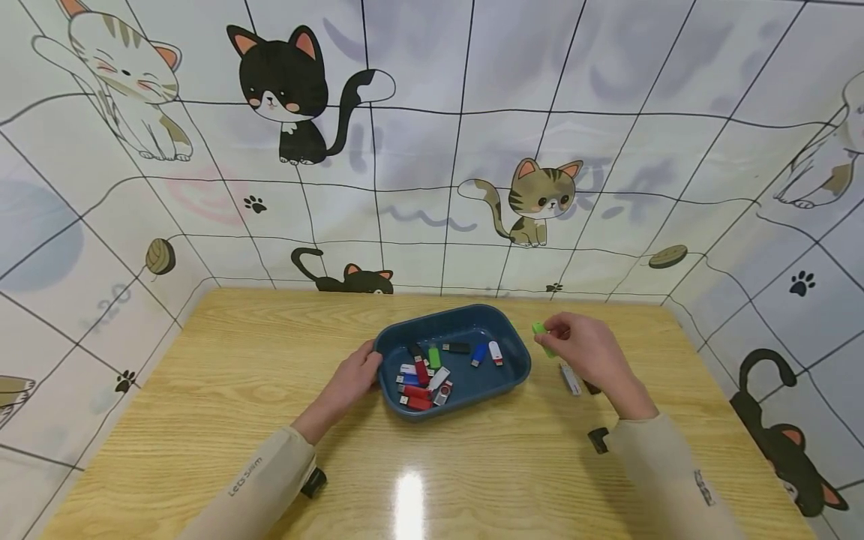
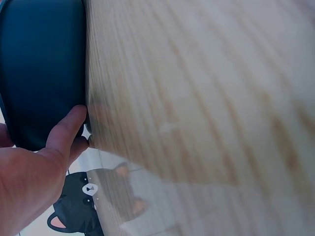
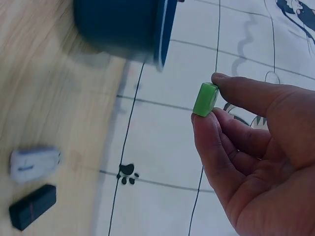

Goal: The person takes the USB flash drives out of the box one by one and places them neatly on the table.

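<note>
A dark blue plastic tray (image 1: 482, 381) stands on the table, with several USB drives inside in red, white, blue, green and black. My left hand (image 1: 351, 373) grips the left end of the tray; in the left wrist view its fingers (image 2: 68, 129) lie against the tray's outer wall. Off the tray's right end, my right hand (image 1: 586, 349) pinches a green USB drive (image 3: 205, 99) between thumb and fingertip, raised above the table. Below that hand a white and grey USB drive (image 1: 570, 379) and a black USB drive (image 3: 32, 207) lie on the wood.
The light wood table (image 1: 270, 330) meets a cloth backdrop (image 1: 418, 157) printed with cats and grid lines, which closes off the back and both sides. A small black piece (image 1: 598, 440) shows at the right sleeve, another (image 1: 313, 482) at the left sleeve.
</note>
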Demonstrator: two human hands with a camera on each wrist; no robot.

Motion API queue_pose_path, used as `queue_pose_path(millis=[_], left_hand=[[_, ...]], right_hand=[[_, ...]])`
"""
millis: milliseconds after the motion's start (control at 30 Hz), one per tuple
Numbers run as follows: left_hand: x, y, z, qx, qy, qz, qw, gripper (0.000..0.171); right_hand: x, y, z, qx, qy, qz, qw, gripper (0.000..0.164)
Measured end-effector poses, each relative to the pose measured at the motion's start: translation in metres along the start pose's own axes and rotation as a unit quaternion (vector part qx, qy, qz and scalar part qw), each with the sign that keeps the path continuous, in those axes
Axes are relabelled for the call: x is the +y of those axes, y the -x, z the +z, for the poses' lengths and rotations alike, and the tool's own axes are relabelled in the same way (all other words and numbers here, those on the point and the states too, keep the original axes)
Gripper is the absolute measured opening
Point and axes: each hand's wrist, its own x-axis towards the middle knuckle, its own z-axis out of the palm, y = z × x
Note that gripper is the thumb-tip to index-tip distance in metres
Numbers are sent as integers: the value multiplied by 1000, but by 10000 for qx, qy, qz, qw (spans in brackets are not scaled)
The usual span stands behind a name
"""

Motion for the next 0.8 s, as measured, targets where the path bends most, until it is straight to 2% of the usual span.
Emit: queue_pose_path(millis=[367, 800], left_hand=[[0, 0, 0, 21, -22, -47, 10000, 54], [0, 0, 0, 36, -112, 38, 9999, 52]], right_hand=[[36, 10, -10, -72, 158, 368, 9992, 41], [71, 18, -14, -168, 202, 472, 9985, 48]])
